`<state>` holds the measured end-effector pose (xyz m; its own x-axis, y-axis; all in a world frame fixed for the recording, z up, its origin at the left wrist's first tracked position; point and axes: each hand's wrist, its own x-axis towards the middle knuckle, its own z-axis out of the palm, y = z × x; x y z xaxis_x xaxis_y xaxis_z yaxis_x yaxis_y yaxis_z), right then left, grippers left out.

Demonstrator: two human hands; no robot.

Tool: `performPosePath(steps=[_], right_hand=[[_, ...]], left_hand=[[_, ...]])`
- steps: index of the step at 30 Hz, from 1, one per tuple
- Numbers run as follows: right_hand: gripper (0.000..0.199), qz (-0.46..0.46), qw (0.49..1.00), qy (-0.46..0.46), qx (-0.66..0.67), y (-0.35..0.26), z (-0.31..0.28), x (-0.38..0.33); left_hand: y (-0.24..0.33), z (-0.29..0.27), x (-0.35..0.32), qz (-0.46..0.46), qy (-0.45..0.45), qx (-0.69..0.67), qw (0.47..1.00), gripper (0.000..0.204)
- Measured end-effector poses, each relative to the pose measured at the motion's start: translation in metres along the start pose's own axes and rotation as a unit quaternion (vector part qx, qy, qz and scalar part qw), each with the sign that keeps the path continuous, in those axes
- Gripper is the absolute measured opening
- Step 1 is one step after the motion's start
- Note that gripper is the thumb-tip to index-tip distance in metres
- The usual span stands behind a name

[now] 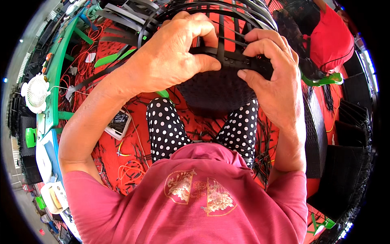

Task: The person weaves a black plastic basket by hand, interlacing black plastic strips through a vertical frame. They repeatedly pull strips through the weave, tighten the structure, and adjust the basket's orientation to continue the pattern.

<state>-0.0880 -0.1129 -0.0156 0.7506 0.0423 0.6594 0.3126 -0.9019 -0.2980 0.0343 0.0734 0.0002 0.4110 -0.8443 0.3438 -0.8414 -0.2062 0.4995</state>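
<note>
A dark woven basket (219,91) of black plastic strips stands between my knees, with loose strips (126,18) fanning out from its upper part. My left hand (180,53) pinches the basket's woven edge, thumb on the near side and fingers curled over it. Close by on the right, my right hand (274,65) grips the same edge, its thumb below and fingers bent above. An upright black strip (221,36) crosses the edge between the two hands. The fingertips of my left hand are partly hidden behind the strips.
Black scraps litter the red floor (109,154). On the left are a green table (57,77), a white fan (35,93) and a white tray of strips (119,125). Dark woven panels (339,175) stand on the right. A person in red (331,36) is at the upper right.
</note>
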Motion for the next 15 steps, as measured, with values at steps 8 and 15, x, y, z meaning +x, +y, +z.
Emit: performPosePath(steps=[8,15], right_hand=[[0.007,-0.02,0.98,-0.132,0.147,0.034,-0.014,0.02],[0.004,-0.026,0.959,-0.229,0.166,0.026,-0.022,0.044]], left_hand=[[0.009,0.001,0.011,-0.094,-0.008,-0.055,0.994,0.017],[0.011,0.01,0.007,-0.075,0.048,-0.028,0.996,0.019]])
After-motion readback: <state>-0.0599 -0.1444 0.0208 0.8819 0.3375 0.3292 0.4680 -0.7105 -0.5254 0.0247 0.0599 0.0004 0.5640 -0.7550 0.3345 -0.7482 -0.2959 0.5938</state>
